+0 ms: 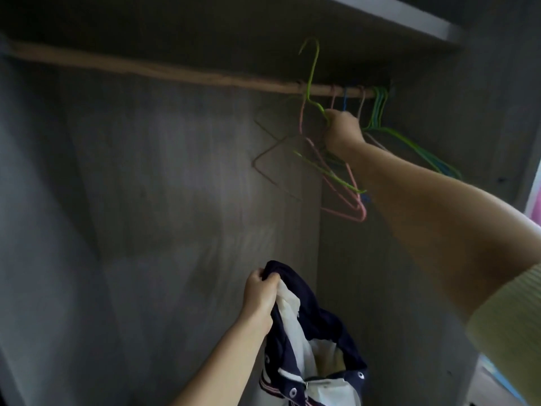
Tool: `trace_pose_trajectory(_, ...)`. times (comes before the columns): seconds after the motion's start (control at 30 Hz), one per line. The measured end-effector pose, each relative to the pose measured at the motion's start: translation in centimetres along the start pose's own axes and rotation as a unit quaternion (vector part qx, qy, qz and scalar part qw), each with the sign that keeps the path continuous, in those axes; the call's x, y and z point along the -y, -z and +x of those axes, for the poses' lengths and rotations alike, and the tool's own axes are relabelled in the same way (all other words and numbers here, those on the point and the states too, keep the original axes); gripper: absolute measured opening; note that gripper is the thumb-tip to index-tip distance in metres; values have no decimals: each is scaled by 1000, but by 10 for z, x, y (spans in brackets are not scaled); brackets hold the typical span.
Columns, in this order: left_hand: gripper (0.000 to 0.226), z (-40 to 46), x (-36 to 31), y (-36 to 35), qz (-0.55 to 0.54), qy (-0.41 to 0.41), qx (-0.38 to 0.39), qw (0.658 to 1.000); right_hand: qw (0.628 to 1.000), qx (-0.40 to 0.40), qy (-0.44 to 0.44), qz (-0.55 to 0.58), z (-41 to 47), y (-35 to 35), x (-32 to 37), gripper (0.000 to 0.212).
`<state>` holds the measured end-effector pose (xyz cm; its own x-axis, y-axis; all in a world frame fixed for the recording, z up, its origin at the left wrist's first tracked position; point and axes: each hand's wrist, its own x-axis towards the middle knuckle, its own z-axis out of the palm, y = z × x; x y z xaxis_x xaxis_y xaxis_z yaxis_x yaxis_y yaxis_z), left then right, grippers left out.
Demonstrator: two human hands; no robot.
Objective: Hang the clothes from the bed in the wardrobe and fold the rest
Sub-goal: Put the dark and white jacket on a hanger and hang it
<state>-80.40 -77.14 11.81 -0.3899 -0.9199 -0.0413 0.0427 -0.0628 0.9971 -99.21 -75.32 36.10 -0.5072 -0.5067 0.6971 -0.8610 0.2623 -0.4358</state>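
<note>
Wardrobe first: the grey wooden wardrobe [146, 171] is bare apart from wire hangers bunched at the right end of its pale wooden rail [146, 68]. Our left hand [261, 291] has its fingers bunched tight on the navy-and-white jacket [307, 341] down low. Our right hand [342, 128], fingers curled round it, grips the lime-green wire hanger [311, 68], hook above the rail. We'd pull it fully clear so it doesn't snag the pink ones, then thread one shoulder.

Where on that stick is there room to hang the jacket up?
The rail is bare along its whole left stretch, from the left wall to the pink hanger. The right end is crowded: hangers bunch together against the right wall. The right hand holds a green hanger lifted off the rail, and the left hand grips the navy jacket.
</note>
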Motion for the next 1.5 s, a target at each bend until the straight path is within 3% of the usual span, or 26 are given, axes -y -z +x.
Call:
trace_pose_trajectory(0.2, 9, -6, -9, 4, 3, 3, 9, 1000, 979, -55, -32, 192, -64, 1, 24, 38)
trace_pose_trajectory(0.37, 20, -29, -10, 12, 21, -3, 21, 1000, 919, -49, -122, 373, -131, -12, 4, 7)
trace_pose_trajectory(0.43, 21, -40, -9, 15, 41, -13, 20, 999, 904, -11, -166, 393, -150, -10, -2, 30)
trace_pose_trajectory(0.53, 17, -62, -8, 21, 71, -16, 20, 997, 902, -4, -180, 392, -185, 5, -7, 42)
trace_pose_trajectory(0.6, 17, -77, -11, 25, 84, -22, 23, 996, 864, -22, -201, 461, -215, 23, -6, 43)
trace_pose_trajectory(0.8, 20, -121, -32, 23, 81, -44, 71, 993, 706, -78, -233, 665, -311, 80, -4, 33)
trace_pose_trajectory(0.93, 25, -152, -51, 19, 81, -53, 132, 986, 663, -117, -240, 700, -352, 92, 2, 32)
trace_pose_trajectory(1.2, 31, -186, -63, 34, 113, -40, 137, 983, 683, -148, -160, 697, -398, 136, 11, 49)
trace_pose_trajectory(1.5, 21, -198, -72, 22, 96, -47, 204, 973, 748, -161, -79, 638, -418, 145, 8, 47)
